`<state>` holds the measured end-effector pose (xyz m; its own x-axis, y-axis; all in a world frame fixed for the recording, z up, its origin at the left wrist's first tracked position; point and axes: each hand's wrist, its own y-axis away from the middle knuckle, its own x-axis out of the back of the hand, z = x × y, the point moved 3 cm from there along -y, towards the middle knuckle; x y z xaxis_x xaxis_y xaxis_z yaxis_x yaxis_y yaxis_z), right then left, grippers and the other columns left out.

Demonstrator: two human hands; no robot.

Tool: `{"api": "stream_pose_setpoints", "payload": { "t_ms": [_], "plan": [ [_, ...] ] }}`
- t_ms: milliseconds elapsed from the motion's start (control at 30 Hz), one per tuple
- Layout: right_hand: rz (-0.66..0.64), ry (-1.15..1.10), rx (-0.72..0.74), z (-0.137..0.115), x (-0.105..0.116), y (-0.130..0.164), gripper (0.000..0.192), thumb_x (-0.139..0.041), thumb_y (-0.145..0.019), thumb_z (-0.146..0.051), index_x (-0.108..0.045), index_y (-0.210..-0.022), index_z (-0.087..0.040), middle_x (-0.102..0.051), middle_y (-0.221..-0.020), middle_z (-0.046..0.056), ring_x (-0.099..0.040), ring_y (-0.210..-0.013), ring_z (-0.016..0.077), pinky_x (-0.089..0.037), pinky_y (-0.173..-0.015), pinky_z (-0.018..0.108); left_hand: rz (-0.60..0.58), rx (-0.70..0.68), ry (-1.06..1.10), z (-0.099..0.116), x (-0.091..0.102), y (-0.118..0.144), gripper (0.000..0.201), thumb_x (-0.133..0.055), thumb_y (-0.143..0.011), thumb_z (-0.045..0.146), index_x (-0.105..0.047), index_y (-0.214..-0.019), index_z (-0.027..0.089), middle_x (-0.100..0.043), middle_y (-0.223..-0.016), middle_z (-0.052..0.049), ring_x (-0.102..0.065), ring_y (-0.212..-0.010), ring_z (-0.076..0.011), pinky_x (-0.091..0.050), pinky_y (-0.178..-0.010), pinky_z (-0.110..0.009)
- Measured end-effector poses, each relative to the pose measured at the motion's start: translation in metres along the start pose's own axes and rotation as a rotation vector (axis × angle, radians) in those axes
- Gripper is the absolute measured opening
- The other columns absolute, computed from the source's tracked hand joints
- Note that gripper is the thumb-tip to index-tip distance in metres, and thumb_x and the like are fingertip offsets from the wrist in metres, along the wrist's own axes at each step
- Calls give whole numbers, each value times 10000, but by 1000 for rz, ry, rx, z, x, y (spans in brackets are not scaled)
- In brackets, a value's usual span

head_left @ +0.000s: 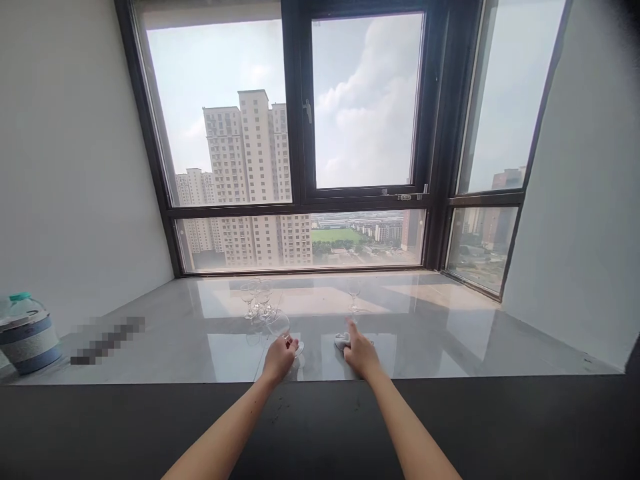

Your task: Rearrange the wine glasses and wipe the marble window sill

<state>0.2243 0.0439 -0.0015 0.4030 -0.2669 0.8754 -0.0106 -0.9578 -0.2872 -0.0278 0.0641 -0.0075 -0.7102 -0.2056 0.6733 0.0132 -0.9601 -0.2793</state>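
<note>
My left hand (280,359) is closed around the stem of a clear wine glass (279,323). The glass is tilted, its bowl leaning up and to the left, its foot to the right of my fingers. Low over the sill's front part, my right hand (362,355) grips a bunched whitish cloth (342,341), with the index finger stretched forward. Much of the cloth is hidden under that hand. Beyond my left hand, several clear stemmed glasses (257,300) stand upright in a cluster. A single stemmed glass (354,293) stands upright beyond my right hand.
The glossy grey windowsill (165,333) mirrors the window light and ends in a straight front edge. At the far left sits a blue-and-white basket (31,343) holding a teal-capped container (21,303). A dark-framed window (297,133) rises behind, between white walls.
</note>
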Motion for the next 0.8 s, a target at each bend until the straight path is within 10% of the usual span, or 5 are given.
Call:
{"api": "stream_pose_setpoints", "payload": {
  "t_ms": [200,467,800],
  "plan": [
    [29,57,-26,17,17,-2,690,-439,-904,-499,-251,-1498,-202,-663,-1063,121,-615,-1004,263,-380,-843,341,13,-18,-49,3,2,2,255,-478,-902,329,-482,-684,197,-597,-677,-13,-541,-646,-144,-305,-614,-240],
    [221,129,-358,80,32,5,627,-426,-879,-268,-290,-1476,-132,-633,-1101,190,-603,-1034,287,-414,-770,357,-13,19,-46,10,5,6,198,-471,-917,335,-540,-803,188,-649,-748,-36,-581,-688,-160,-305,-615,-240],
    [239,125,-310,75,29,5,571,-429,-841,-192,-438,-1409,-133,-663,-1050,178,-623,-983,265,-405,-843,377,-12,0,-114,8,3,2,211,-468,-916,320,-541,-761,195,-642,-722,-36,-600,-713,-175,-317,-632,-239]
  ]
}}
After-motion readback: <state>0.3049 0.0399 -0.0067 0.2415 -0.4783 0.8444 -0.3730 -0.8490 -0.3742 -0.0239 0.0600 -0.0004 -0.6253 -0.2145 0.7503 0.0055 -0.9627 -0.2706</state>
